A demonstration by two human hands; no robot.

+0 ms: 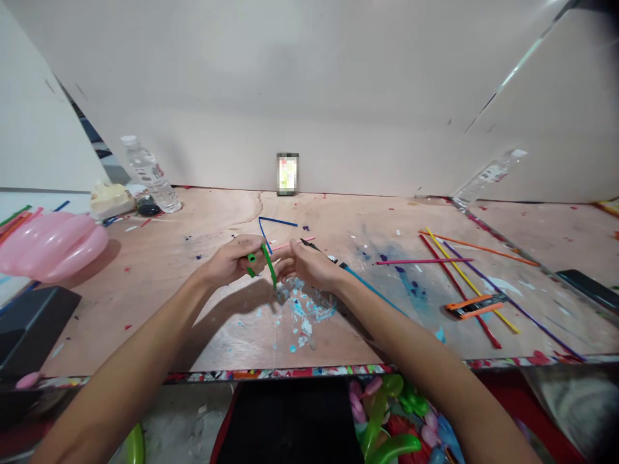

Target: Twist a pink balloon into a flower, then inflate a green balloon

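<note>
My left hand (pixel 238 259) is closed on a green strip (pixel 269 265), which bends down between my two hands near the middle of the table. Curled fingers of my right hand (pixel 304 261) come close to the strip's right side; whether they touch it or hold anything is too small to tell. Just behind my hands lie a bent blue strip (pixel 278 221) and a thin pink strip (pixel 304 241). A dark pointed tool (pixel 309 243) with a blue handle (pixel 370 285) shows beside and behind my right hand and forearm.
Blue and white scraps (pixel 302 316) lie before my hands. Crossing coloured sticks (pixel 454 258) and an orange cutter (pixel 476 306) are at right. Pink balloons (pixel 58 241) and a bottle (pixel 151 175) stand left; a phone (pixel 287 174) and a tilted bottle (pixel 491 175) are at the back.
</note>
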